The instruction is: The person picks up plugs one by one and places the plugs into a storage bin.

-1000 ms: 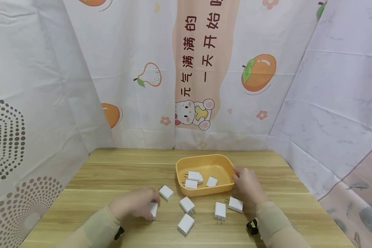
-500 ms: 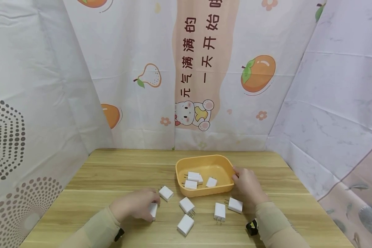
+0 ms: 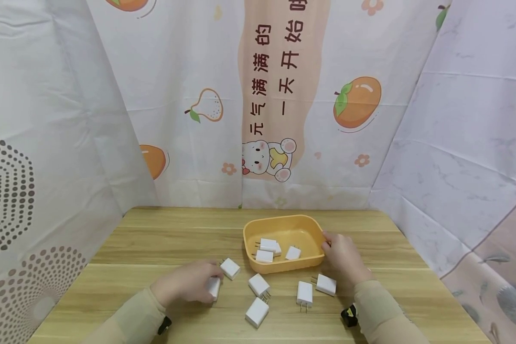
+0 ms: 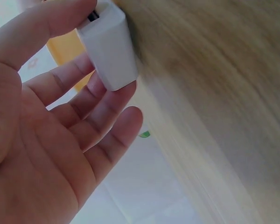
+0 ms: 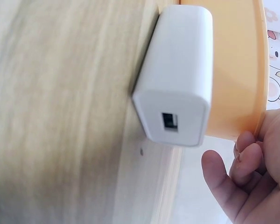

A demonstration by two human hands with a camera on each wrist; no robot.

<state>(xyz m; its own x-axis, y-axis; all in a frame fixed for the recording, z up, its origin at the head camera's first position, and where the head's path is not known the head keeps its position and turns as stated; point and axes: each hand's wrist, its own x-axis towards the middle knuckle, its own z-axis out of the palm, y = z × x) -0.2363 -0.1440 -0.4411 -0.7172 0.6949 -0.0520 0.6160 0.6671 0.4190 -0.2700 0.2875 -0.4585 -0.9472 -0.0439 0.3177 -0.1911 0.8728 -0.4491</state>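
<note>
My left hand [image 3: 188,283] is low at the left of the table, pinching a white USB charger plug [image 4: 109,49] between thumb and fingers. In the left wrist view that plug's dark port or prong end is partly covered by the thumb. At the right end of an orange-yellow plastic basket [image 3: 285,265], my right hand [image 3: 345,254] grips the rim. Several white charger plugs [image 3: 268,244] lie inside the basket. Close to the right wrist camera sits another charger plug [image 5: 175,65], its USB port facing the camera.
Several loose charger plugs lie on the wooden table [image 3: 176,239] in front of the basket: one [image 3: 230,268] beside the left hand, one [image 3: 257,312] nearer the front edge, one [image 3: 326,284] by the right wrist. A printed curtain [image 3: 189,157] hangs behind.
The left fingers and the plug they hold have shifted very slightly to the right and away from me. The right hand and basket have stayed in place.
</note>
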